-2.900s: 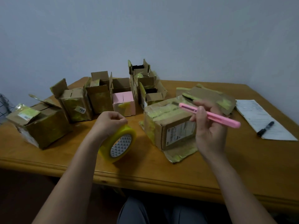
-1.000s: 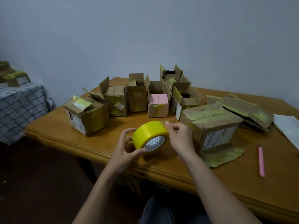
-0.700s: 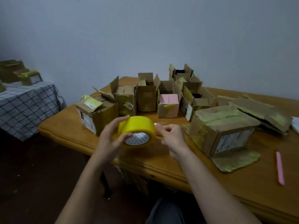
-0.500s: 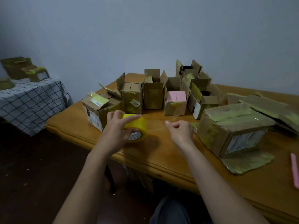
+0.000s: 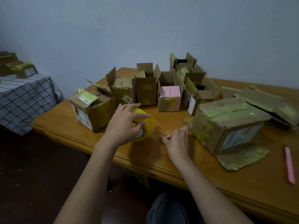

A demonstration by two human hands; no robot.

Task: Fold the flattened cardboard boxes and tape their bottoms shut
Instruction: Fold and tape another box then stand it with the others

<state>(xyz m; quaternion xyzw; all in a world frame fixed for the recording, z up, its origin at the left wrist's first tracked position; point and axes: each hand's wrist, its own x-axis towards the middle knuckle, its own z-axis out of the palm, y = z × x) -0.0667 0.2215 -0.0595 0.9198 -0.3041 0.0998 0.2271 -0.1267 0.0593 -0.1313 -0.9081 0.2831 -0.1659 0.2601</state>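
A yellow tape roll (image 5: 144, 125) stands on edge on the wooden table (image 5: 169, 160), near its front. My left hand (image 5: 124, 125) grips the roll from above, thumb against its side. My right hand (image 5: 177, 140) is just right of it, thumb and forefinger pinching what looks like the free end of a clear strip drawn from the roll. A large taped cardboard box (image 5: 226, 126) lies on its side right of my right hand. Flattened cardboard boxes (image 5: 265, 102) are stacked behind it.
Several folded boxes (image 5: 145, 89) stand in a row at the back, among them a pink box (image 5: 169, 101) and a brown box (image 5: 92, 110) at the left. A pink cutter (image 5: 289, 165) lies at the right. A side table with checked cloth (image 5: 24, 97) stands left.
My left hand has lowered the roll onto the table and moved it left. My right hand has drawn away to the right, pinching the tape end. The pink cutter was put down earlier.
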